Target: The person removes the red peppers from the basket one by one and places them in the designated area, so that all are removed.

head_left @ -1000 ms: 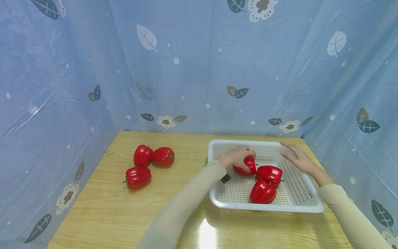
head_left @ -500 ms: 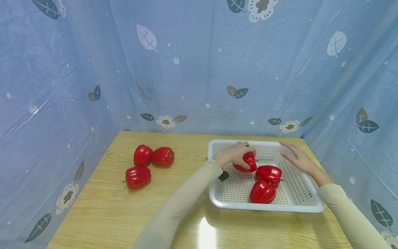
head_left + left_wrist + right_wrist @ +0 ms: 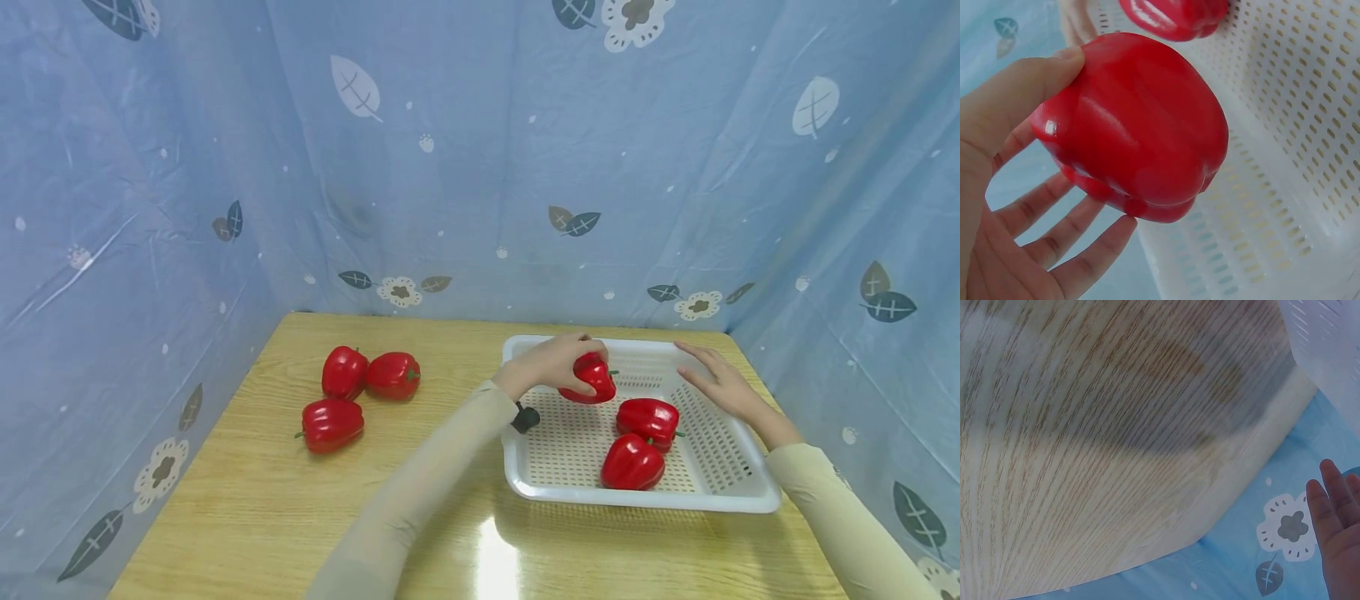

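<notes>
My left hand [image 3: 555, 367] grips a red bell pepper [image 3: 1141, 125] between thumb and fingers, over the left part of a white perforated basket [image 3: 645, 498]. In the left wrist view the thumb lies along its upper side and the fingers support it from below. Two more red bell peppers, an upper one [image 3: 648, 422] and a lower one [image 3: 632, 463], lie against each other on the basket floor. My right hand [image 3: 720, 383] is at the basket's right rim with fingers extended and nothing held; its fingers also show at the edge of the right wrist view [image 3: 1341, 531].
On the left of the wooden table [image 3: 247, 517] lie three red bell peppers: one at the back [image 3: 345, 372], one beside it [image 3: 393, 375] and one in front [image 3: 332, 425]. A blue patterned curtain [image 3: 450, 167] surrounds the table's back and sides.
My left hand has lifted the bell pepper up from the basket floor and drawn slightly left with it. The right hand and the other peppers have stayed in place.
</notes>
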Demonstrator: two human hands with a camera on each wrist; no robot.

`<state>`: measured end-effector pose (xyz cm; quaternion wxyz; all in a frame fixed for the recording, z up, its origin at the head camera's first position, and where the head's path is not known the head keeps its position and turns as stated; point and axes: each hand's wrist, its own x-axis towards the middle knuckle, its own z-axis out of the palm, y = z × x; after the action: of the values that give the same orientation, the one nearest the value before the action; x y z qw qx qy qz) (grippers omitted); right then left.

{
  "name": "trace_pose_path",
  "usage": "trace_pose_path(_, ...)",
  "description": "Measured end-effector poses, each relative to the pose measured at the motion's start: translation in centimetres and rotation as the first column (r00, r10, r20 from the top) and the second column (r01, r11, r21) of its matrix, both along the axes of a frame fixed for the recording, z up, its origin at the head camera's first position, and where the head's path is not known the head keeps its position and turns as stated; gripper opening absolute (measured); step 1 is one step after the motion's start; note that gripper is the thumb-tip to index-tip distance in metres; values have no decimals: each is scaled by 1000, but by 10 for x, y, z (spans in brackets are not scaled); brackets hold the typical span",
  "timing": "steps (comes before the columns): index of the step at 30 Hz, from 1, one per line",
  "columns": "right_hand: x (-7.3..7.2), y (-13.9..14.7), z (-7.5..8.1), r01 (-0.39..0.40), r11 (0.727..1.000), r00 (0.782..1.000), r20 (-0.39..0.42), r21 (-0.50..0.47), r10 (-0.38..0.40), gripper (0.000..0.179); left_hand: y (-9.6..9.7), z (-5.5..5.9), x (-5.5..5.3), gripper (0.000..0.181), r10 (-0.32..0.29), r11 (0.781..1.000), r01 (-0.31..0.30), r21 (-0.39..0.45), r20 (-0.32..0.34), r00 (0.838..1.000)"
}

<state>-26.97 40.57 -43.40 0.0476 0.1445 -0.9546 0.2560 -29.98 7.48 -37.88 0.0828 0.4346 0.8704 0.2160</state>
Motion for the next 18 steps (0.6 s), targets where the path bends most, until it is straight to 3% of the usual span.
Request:
trace_pose_path(11,1,0,-1,7,1000,1000,8,1,-7,56,-21,16,5,46,48,992,-45,115,-28,998)
trace_pose_path(18,1,0,0,7,1000,1000,3,6,-7,56,-35,21,7,45,69,975,-66,212,-8,998)
